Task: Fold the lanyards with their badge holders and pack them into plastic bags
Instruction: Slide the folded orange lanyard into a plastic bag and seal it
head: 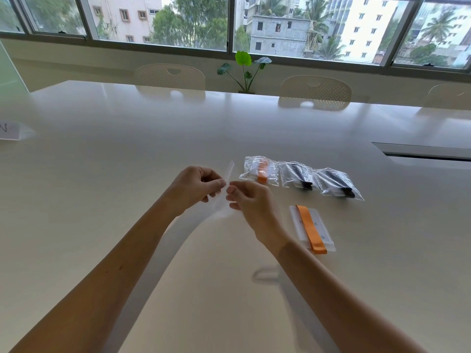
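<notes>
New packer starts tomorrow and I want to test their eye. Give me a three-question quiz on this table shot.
1. How many filled bags lie in the row on the table?
2. True or false: the folded orange lanyard near the right hand is already bagged.
3. What do both hands hold? A) a black lanyard B) an empty clear bag C) a plant

Key:
1. Three: one orange bag and two black bags.
2. False: it lies bare on its badge holder.
3. B: the left hand and the right hand pinch it above the table.
</notes>
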Action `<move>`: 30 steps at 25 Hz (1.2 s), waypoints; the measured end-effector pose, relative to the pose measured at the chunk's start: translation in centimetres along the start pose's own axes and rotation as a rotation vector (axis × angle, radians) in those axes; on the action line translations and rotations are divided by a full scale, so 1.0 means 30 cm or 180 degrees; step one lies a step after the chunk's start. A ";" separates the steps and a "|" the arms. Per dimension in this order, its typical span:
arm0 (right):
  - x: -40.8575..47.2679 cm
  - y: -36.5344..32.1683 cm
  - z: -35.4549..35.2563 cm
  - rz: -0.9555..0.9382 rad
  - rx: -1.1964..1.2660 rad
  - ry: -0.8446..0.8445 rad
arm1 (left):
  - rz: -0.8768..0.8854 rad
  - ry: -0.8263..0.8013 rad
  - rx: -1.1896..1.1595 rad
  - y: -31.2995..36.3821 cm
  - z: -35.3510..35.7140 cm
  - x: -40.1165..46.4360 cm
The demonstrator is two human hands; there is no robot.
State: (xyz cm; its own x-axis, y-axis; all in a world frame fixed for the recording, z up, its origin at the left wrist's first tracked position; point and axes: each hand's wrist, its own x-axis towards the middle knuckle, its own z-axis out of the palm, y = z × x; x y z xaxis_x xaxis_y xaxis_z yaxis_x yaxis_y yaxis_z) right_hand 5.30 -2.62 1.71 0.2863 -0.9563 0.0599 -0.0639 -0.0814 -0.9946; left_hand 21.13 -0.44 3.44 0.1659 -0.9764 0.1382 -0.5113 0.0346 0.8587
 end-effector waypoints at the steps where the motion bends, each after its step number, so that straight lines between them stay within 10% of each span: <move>1: -0.003 -0.015 -0.001 -0.0053 0.0233 -0.0060 | 0.0070 -0.0035 -0.0203 0.009 0.008 -0.004; 17: 0.019 -0.039 -0.053 -0.0399 0.0321 -0.0175 | 0.0197 -0.0138 -0.0815 0.026 0.054 -0.029; 30: 0.002 -0.047 -0.034 -0.1172 -0.0864 0.0426 | 0.1499 0.0790 0.1631 0.054 0.110 -0.080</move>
State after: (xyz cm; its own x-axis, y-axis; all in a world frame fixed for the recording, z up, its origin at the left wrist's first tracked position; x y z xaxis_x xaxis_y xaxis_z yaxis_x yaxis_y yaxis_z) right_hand 4.42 -2.84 3.21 0.2123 -0.8764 0.4322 -0.2337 -0.4750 -0.8484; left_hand 17.13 1.26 2.88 -0.0133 -0.8036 0.5950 -0.8950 0.2749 0.3513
